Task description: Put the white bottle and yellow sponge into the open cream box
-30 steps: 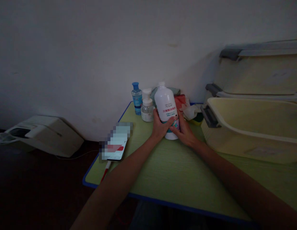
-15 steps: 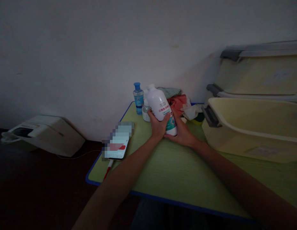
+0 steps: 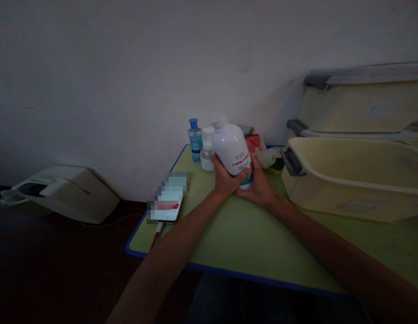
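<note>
A large white disinfectant bottle (image 3: 231,146), its white cap on and a red and green label on its front, is held between both my hands and leans to the left. My left hand (image 3: 227,179) wraps the bottle's left side, thumb across the label. Around the lower right side and base curls my right hand (image 3: 258,185), its fingers partly hidden behind the bottle. Just behind and to the left stand a small clear pump bottle (image 3: 207,157) and a blue bottle (image 3: 195,141) with a blue cap.
On the table's (image 3: 225,238) left side lies a phone (image 3: 168,200) with a cable plugged in. Behind the bottle are a red cloth (image 3: 253,143) and a crumpled plastic bag (image 3: 267,156). A cream bin (image 3: 343,198) stands right, lidded boxes (image 3: 360,110) behind it. A white bin (image 3: 74,193) sits left.
Both my hands have brought the white bottle slightly to the right and nearer, uncovering more of the pump bottle. The view has shifted a little.
</note>
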`<state>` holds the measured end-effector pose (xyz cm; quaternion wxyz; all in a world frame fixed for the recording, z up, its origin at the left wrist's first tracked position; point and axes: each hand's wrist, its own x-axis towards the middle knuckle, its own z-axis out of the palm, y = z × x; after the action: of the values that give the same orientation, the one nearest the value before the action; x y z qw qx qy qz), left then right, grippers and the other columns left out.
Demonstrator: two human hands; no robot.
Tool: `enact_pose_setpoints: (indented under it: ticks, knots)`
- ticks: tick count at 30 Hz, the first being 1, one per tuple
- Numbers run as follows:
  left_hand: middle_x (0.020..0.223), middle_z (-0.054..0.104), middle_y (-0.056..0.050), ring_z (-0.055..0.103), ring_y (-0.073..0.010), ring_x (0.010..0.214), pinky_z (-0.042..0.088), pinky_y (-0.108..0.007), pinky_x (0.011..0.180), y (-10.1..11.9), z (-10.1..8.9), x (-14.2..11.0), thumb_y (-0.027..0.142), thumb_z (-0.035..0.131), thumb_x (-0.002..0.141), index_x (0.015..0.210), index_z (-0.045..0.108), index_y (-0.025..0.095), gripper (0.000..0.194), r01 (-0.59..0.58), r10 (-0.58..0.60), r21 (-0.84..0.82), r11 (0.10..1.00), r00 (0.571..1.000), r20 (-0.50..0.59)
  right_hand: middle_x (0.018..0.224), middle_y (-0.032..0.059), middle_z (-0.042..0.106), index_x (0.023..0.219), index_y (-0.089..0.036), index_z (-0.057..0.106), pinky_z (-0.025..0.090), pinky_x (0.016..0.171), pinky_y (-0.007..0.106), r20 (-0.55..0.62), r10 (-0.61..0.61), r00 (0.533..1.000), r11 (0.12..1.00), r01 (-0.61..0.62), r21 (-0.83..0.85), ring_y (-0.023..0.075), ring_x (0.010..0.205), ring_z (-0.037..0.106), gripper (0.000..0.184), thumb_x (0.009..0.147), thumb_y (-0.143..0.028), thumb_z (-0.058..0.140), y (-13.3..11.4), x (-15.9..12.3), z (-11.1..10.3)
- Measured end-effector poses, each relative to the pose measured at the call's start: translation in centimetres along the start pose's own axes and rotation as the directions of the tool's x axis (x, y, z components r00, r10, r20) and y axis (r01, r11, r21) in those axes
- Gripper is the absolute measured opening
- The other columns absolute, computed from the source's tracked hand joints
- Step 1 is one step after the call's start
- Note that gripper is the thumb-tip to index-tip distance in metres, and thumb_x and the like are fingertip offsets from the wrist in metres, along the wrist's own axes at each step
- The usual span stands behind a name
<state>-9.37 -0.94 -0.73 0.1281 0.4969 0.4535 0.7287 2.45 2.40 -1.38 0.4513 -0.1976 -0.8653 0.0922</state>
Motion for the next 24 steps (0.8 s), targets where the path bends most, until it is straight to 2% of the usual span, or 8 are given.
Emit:
enact_pose_setpoints:
  ticks: [3, 6, 9, 12, 14, 18, 21, 24]
  knots:
    - [0.117, 0.049, -0.014, 0.041, -0.0282, 0.127, 0.036, -0.038, 0.103, 0.3, -0.1, 0.2, 0.051, 0.074, 0.056, 0.119, 0.030, 0.018, 0.083, -0.096, 0.095, -0.018, 0.995, 0.995, -0.024, 0.141, 0.0192, 0.030, 0.143, -0.021, -0.001, 0.040, 0.100, 0.053, -0.032, -0.012, 0.999, 0.999, 0.011, -0.030, 0.0347, 0.128, 0.037, 0.103, 0.066, -0.031, 0.067, -0.9, 0.2, -0.3]
    - [0.123, 0.046, -0.013, 0.040, -0.0279, 0.128, 0.036, -0.037, 0.104, 1.5, 0.1, 0.7, 0.053, 0.074, 0.055, 0.125, 0.027, 0.020, 0.090, -0.121, 0.113, -0.079, 0.990, 0.989, -0.097, 0.144, 0.0170, 0.027, 0.143, -0.024, -0.003, 0.042, 0.097, 0.055, -0.067, -0.091, 0.994, 0.990, 0.083, -0.111, 0.0355, 0.129, 0.035, 0.102, 0.068, -0.034, 0.065, -2.8, 1.3, -1.4]
    - [0.134, 0.039, -0.012, 0.037, -0.0281, 0.130, 0.038, -0.037, 0.103, 4.5, 0.7, 1.5, 0.050, 0.074, 0.059, 0.134, 0.017, 0.024, 0.097, -0.076, 0.041, -0.150, 0.986, 0.974, -0.222, 0.141, 0.0149, 0.033, 0.143, -0.025, 0.001, 0.044, 0.095, 0.053, -0.028, -0.117, 0.993, 0.974, 0.109, -0.199, 0.0345, 0.127, 0.038, 0.094, 0.072, -0.035, 0.062, -5.4, 3.3, -3.8]
    - [0.135, 0.041, -0.009, 0.041, -0.0277, 0.128, 0.044, -0.037, 0.099, 9.0, 1.6, 2.3, 0.041, 0.071, 0.069, 0.134, 0.016, 0.029, 0.086, -0.047, -0.017, -0.248, 0.968, 0.968, -0.249, 0.139, 0.0134, 0.037, 0.143, -0.024, 0.011, 0.048, 0.090, 0.051, 0.036, -0.098, 0.995, 0.953, 0.104, -0.284, 0.0357, 0.122, 0.043, 0.084, 0.076, -0.043, 0.057, -8.1, 5.6, -7.4]
    - [0.126, 0.050, -0.008, 0.050, -0.0253, 0.120, 0.048, -0.035, 0.094, 12.1, 2.4, 2.7, 0.032, 0.067, 0.076, 0.131, 0.018, 0.027, 0.074, -0.023, -0.054, -0.349, 0.937, 0.977, -0.208, 0.135, 0.0149, 0.042, 0.142, -0.020, 0.016, 0.050, 0.082, 0.052, 0.040, -0.106, 0.994, 0.924, 0.113, -0.366, 0.0372, 0.116, 0.048, 0.081, 0.077, -0.052, 0.053, -9.2, 6.8, -9.9]
    - [0.105, 0.061, -0.004, 0.064, -0.0169, 0.097, 0.056, -0.025, 0.076, 16.7, 3.9, 4.0, 0.018, 0.058, 0.083, 0.106, 0.034, 0.021, 0.034, 0.025, -0.057, -0.500, 0.866, 0.997, -0.049, 0.131, 0.0125, 0.047, 0.140, -0.018, 0.024, 0.038, 0.092, 0.056, -0.013, -0.106, 0.994, 0.868, 0.087, -0.489, 0.0373, 0.118, 0.046, 0.088, 0.071, -0.067, 0.050, -9.6, 8.2, -14.9]
    - [0.110, 0.061, -0.002, 0.064, -0.0166, 0.100, 0.057, -0.021, 0.073, 18.0, 4.5, 5.8, 0.016, 0.057, 0.082, 0.104, 0.043, 0.019, 0.027, 0.094, -0.065, -0.500, 0.861, 0.995, 0.075, 0.135, 0.0050, 0.046, 0.140, -0.026, 0.025, 0.032, 0.091, 0.055, -0.042, -0.067, 0.997, 0.826, 0.031, -0.563, 0.0358, 0.118, 0.046, 0.092, 0.065, -0.076, 0.044, -8.8, 8.1, -18.3]
    - [0.106, 0.064, -0.001, 0.065, -0.0185, 0.098, 0.055, -0.023, 0.071, 17.7, 4.9, 7.1, 0.025, 0.050, 0.084, 0.111, 0.046, 0.016, 0.029, 0.115, -0.060, -0.417, 0.902, 0.988, 0.142, 0.133, 0.0000, 0.051, 0.133, -0.037, 0.039, 0.031, 0.088, 0.056, -0.152, 0.102, 0.983, 0.811, -0.171, -0.560, 0.0376, 0.119, 0.045, 0.096, 0.049, -0.084, 0.045, -7.1, 7.2, -21.6]
